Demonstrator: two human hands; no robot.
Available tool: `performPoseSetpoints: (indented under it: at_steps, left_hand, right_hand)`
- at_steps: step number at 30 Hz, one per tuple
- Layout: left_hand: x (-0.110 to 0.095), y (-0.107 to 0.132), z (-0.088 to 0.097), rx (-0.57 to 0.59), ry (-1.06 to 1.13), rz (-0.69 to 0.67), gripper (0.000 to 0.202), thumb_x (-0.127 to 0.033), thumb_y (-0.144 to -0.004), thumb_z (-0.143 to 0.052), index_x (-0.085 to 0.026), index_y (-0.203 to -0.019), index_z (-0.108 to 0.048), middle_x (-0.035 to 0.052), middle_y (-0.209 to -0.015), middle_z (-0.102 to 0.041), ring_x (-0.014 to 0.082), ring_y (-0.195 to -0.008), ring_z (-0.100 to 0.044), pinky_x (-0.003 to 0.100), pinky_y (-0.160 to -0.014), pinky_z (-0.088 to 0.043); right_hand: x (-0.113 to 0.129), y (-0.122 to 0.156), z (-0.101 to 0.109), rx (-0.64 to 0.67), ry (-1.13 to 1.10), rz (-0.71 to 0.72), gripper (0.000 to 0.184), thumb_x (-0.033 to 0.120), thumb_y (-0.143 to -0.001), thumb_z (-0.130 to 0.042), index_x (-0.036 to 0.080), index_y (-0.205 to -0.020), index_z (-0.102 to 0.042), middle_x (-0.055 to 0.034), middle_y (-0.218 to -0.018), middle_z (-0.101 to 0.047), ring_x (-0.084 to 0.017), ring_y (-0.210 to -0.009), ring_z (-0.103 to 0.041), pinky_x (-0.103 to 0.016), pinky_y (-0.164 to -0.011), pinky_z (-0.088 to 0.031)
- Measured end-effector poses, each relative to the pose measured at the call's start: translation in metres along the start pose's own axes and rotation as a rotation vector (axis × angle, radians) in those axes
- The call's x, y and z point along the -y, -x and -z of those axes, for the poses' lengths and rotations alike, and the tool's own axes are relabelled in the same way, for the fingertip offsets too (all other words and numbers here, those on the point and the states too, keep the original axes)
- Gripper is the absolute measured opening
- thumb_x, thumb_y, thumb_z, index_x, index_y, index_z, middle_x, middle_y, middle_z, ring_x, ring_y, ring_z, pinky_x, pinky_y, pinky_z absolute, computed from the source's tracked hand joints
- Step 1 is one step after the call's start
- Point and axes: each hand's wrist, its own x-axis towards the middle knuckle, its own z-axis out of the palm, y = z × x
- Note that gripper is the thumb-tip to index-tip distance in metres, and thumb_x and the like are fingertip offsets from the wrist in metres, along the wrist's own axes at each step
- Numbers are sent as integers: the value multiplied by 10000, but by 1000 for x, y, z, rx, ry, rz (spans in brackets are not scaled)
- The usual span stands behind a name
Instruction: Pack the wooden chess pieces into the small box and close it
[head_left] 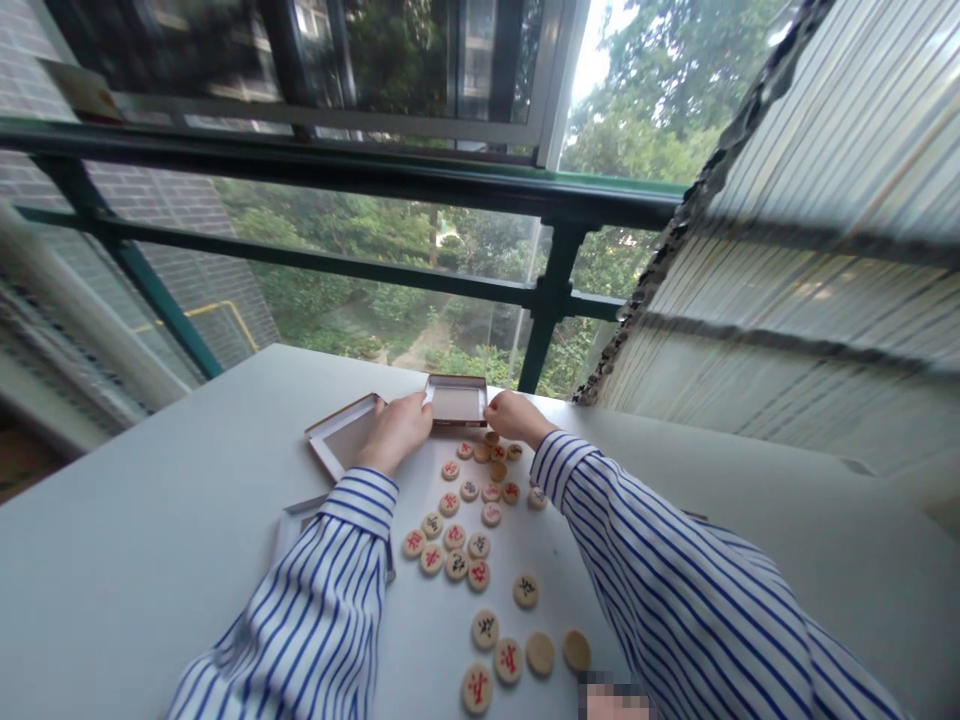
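A small shallow cardboard box (456,402) sits at the table's far edge, its pale inside facing me. My left hand (400,428) grips its left side with the fingers closed. On the opposite side, my right hand (516,416) has its fingers curled against the box's right edge. A second shallow box part (324,446) lies tilted on the table, partly behind my left hand. Round wooden xiangqi pieces (454,537) with red or black characters are scattered between my forearms. Some show a blank side, like the plain piece (540,653) near the front.
Another tray-like box part (289,527) is mostly hidden under my left sleeve. The white table (172,510) ends at a green railing (360,266) before a window. A ribbed translucent panel (810,200) leans along the right.
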Motion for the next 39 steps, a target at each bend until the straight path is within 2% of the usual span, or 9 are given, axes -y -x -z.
performPoseSetpoints:
  at_steps: [5,10,15,21,25,31,39]
  left_hand:
    - [-9,5,6,-14,22,-30,351,-300,-838,-293,-184,-965,-599,128,-962,-660,248,-935,-591,363,-832,-378]
    - [-22,15,15,-44,69,-76,352,-307,-844,-309,-196,-1033,-584,112,-1020,-648,231,-955,-587,327,-820,-389]
    - [-33,32,26,-117,234,-129,382,-312,-838,-341,-169,-1128,-546,99,-1136,-595,191,-1040,-546,252,-859,-386]
    - [-54,58,40,-173,433,-201,354,-301,-815,-396,-183,-1099,-570,41,-1092,-625,163,-976,-578,221,-845,-416]
    - [-74,71,44,-170,513,-207,364,-312,-801,-427,-164,-1097,-579,43,-1079,-631,161,-934,-596,229,-842,-433]
    - [-103,83,46,-102,634,-219,391,-322,-787,-454,-129,-1104,-577,71,-1087,-625,166,-868,-622,242,-811,-457]
    - [-135,90,54,-83,643,-295,394,-353,-784,-462,-134,-1085,-592,72,-1009,-658,170,-802,-631,253,-728,-480]
  right_hand:
    - [-6,13,13,-28,-66,-11,319,265,-767,-407,97,-804,-676,-139,-831,-667,-157,-695,-582,-214,-556,-360]
    - [-12,33,29,-72,-163,-23,291,238,-758,-419,113,-732,-681,-106,-724,-668,-133,-608,-568,-204,-524,-348]
    - [-23,58,44,-121,-287,-24,273,234,-759,-429,122,-707,-672,-67,-646,-658,-103,-521,-545,-183,-463,-325]
    - [-46,92,51,-169,-464,6,294,254,-782,-407,119,-742,-665,-65,-682,-668,-95,-531,-574,-158,-437,-349]
    - [-59,118,58,-216,-552,30,273,285,-779,-442,123,-742,-658,-63,-708,-674,-108,-578,-599,-165,-480,-391]
    - [-78,151,65,-293,-656,5,257,295,-781,-466,111,-777,-646,-74,-746,-676,-108,-576,-601,-185,-523,-428]
    - [-98,184,71,-371,-784,-36,249,301,-788,-490,107,-896,-604,-86,-763,-671,-108,-571,-595,-207,-536,-459]
